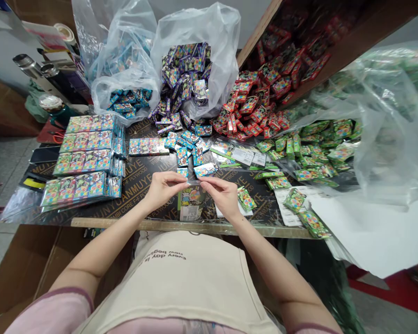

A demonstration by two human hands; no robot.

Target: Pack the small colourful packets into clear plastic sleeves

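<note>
Just above a plywood table (142, 178), a clear printed packet (190, 206) is being pinched at its top edge by the left hand (163, 189) and the right hand (223, 195).

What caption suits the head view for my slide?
Left hand and right hand pinch a clear packet amid piles of coloured sachets.

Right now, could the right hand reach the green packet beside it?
Probably yes: the green packet lies just beside the right hand, nothing between, though that hand is pinching the clear bag.
</note>
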